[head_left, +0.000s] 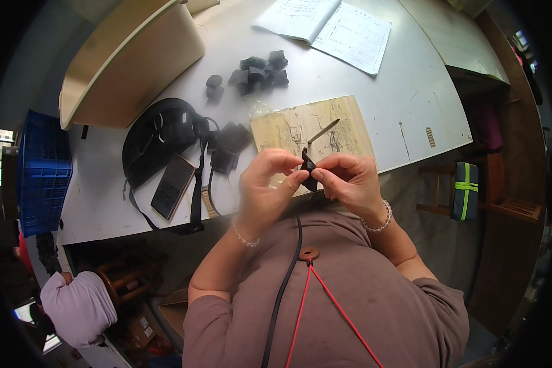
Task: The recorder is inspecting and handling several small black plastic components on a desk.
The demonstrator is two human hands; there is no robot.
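Note:
Between both hands is a small black piece, thin and folded like cloth or soft leather; its exact kind does not show. My left hand pinches its left side with thumb and forefinger. Its right side is pinched by my right hand in the same way. The hands are over the near edge of a pale wooden board marked with dark scratches. A thin pointed metal tool slants up from the board just beyond my fingers. Folded black pieces lie left of the board, and several more black pieces are heaped beyond it.
A black bag with a strap and a dark phone are at left on the white table. Behind stands a large beige bin. An open notebook lies at the far side. Blue crates and another person are at left.

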